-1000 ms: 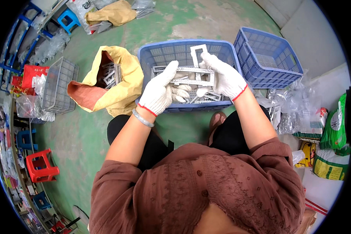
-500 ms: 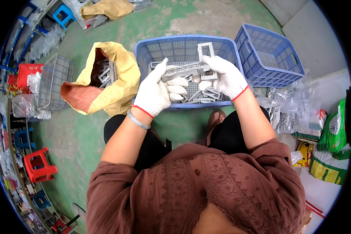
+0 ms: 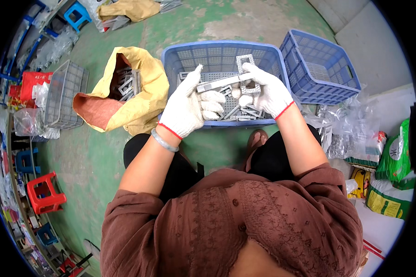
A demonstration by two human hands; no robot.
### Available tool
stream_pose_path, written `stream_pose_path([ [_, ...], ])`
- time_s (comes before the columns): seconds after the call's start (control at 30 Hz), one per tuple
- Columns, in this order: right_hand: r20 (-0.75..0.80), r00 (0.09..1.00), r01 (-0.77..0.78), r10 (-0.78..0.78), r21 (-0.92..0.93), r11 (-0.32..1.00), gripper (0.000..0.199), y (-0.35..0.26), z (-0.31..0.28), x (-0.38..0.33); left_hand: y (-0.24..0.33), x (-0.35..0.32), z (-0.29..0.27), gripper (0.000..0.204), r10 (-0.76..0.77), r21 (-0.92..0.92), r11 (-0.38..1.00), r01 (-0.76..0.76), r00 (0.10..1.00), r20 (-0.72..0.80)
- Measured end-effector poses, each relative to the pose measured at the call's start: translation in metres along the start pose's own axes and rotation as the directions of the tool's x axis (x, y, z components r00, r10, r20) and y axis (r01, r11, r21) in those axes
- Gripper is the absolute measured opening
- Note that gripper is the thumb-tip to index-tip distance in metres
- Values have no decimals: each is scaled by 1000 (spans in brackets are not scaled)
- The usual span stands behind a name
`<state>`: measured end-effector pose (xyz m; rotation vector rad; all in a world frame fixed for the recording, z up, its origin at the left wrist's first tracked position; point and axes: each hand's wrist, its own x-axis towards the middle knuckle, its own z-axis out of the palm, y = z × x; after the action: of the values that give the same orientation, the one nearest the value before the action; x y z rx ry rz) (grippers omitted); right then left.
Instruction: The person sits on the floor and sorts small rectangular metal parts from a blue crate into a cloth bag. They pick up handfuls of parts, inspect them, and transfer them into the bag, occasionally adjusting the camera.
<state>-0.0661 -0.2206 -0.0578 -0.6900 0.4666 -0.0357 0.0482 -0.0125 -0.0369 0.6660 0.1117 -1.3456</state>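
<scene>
Item: stack of flat grey rectangular metal frames, open in the middle, being held edge-on between both gloved hands above the basket. Judged stiff and thin, light singly but with some weight as a bundle; the edges are looking sharp and the faces smooth, so the stack is likely to slide apart unless pinched across its long sides or squared at both ends.

Left hand, in a white knit glove with red cuff, is closing around the near end of the stack, thumb raised on top, fingers curled beneath. Right hand, gloved alike, is gripping the far end and is also pinching one single grey frame, standing upright just above its fingers.

Directly below the grip: blue perforated plastic basket, holding more loose frames. To the right of the grip: second blue plastic basket, and clear plastic bags nearer the person. To the left of the grip: open yellow woven sack with frames inside; further left, grey wire basket.
</scene>
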Motion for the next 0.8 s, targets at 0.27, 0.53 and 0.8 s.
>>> stream_pose_path([
  [0.27,5,1000,13,-13,29,1000,27,4,8,-5,-1,-1,0,63,-62,-29,998,61,998,-11],
  [0.53,-7,1000,-3,3,15,1000,33,4,2,-2,-3,1,-9,77,-85,-58,994,89,994,61],
  [0.8,16,1000,-24,24,32,999,29,5,7,-5,-1,-5,-4,75,-115,-13,993,115,992,47],
])
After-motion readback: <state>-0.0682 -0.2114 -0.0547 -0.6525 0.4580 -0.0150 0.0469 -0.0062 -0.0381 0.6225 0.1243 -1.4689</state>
